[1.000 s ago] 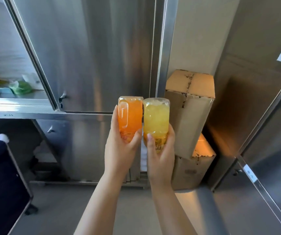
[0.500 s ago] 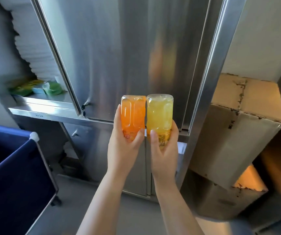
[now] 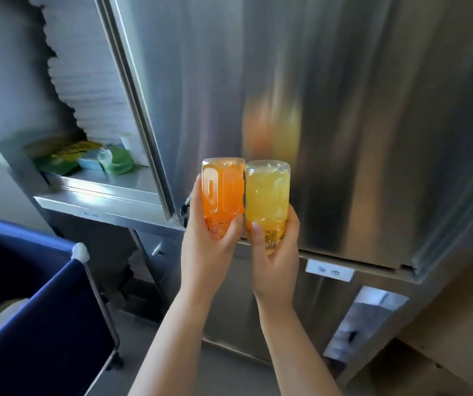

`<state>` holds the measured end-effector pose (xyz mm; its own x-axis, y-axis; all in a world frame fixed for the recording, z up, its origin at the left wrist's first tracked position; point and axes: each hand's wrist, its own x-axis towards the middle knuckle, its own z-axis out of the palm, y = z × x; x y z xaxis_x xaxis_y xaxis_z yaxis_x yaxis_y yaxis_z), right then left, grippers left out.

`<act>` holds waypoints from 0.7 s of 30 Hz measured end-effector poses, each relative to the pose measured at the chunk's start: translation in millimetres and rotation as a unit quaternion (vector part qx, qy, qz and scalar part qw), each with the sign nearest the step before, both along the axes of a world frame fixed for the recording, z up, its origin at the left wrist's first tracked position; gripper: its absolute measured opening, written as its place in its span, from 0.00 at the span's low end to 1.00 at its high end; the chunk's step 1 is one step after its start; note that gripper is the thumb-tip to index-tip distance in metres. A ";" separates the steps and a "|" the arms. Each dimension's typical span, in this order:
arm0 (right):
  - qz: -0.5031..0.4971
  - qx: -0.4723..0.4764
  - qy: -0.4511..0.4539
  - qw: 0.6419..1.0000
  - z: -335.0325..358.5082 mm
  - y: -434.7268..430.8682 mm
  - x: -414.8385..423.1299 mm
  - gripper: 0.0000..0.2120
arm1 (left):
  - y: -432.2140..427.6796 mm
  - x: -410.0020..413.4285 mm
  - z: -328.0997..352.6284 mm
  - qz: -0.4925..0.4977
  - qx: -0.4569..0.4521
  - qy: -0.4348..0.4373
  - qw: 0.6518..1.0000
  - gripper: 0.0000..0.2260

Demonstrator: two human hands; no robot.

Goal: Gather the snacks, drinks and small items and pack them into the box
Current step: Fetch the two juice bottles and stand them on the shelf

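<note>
Left hand (image 3: 209, 261) around upright, base-up orange bottle (image 3: 222, 192)

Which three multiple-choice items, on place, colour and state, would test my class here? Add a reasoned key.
1. Where are the green packets? A. On the open shelf B. In the blue cart C. On the floor
2. What colour is the left bottle, held in the left hand? A. Yellow B. Orange C. Green
3. What is the right hand doing? A. Hanging open B. Pushing the door C. Gripping the yellow bottle
Key: 1 A, they lie on the shelf; 2 B, its liquid looks orange; 3 C, its fingers curl round it.
</note>
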<state>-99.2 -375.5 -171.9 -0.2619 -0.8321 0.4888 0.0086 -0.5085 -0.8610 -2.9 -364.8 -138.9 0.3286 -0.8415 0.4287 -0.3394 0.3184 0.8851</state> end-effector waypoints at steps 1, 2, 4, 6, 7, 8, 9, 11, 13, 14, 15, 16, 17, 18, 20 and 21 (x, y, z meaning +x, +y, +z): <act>0.000 0.000 -0.003 1.000 1.8 -8.8 17.5 0.25 | -9.0 16.2 2.1 -0.002 -0.005 -0.002 1.000 0.35; -0.002 0.001 -0.003 1.000 3.3 -16.5 33.9 0.25 | -16.9 31.6 3.8 -0.004 -0.008 -0.003 1.000 0.35; 0.001 0.000 -0.004 1.000 6.1 -30.2 64.0 0.25 | -29.9 60.9 5.9 0.000 -0.012 -0.005 1.000 0.34; 0.006 0.005 0.000 1.000 7.4 -41.7 89.4 0.26 | -40.0 86.6 7.1 0.005 -0.013 -0.010 1.000 0.34; 0.007 0.007 0.002 1.000 8.2 -46.7 100.5 0.27 | -44.3 97.7 8.1 0.008 -0.013 -0.008 1.000 0.34; 0.010 0.006 0.004 1.000 9.3 -51.4 110.5 0.27 | -48.1 107.6 9.2 0.012 -0.014 -0.005 1.000 0.34; 0.014 0.003 0.005 1.000 10.6 -55.7 119.8 0.28 | -51.6 116.9 10.1 0.017 -0.017 -0.002 1.000 0.34; 0.022 -0.010 0.007 1.000 12.6 -64.4 137.7 0.27 | -58.3 134.3 10.9 0.030 -0.020 0.000 0.999 0.33; 0.032 -0.022 0.006 0.999 13.2 -72.3 154.5 0.25 | -64.3 150.8 11.7 0.048 -0.022 -0.002 0.999 0.34; 0.040 -0.026 0.005 0.999 13.0 -76.0 162.9 0.24 | -66.6 159.4 11.6 0.058 -0.024 -0.005 0.998 0.35; 0.049 -0.029 0.007 0.998 12.9 -79.3 171.5 0.23 | -68.1 167.7 11.1 0.068 -0.027 -0.005 0.997 0.35; 0.058 -0.029 0.010 0.998 13.5 -82.2 180.2 0.23 | -68.9 175.8 10.9 0.078 -0.029 -0.005 0.997 0.35; 0.066 -0.028 0.012 0.997 14.4 -84.6 189.5 0.23 | -69.4 184.3 11.1 0.089 -0.028 -0.007 0.996 0.36; 0.076 -0.027 0.010 0.997 14.7 -86.3 198.9 0.23 | -68.9 192.8 11.2 0.101 -0.025 -0.010 0.994 0.36; 0.101 -0.034 -0.001 0.994 13.6 -90.8 217.9 0.24 | -68.3 209.8 10.4 0.124 -0.027 -0.017 0.992 0.35; 0.109 -0.036 0.000 0.993 11.6 -93.3 227.9 0.25 | -68.4 218.7 8.7 0.134 -0.029 -0.013 0.990 0.34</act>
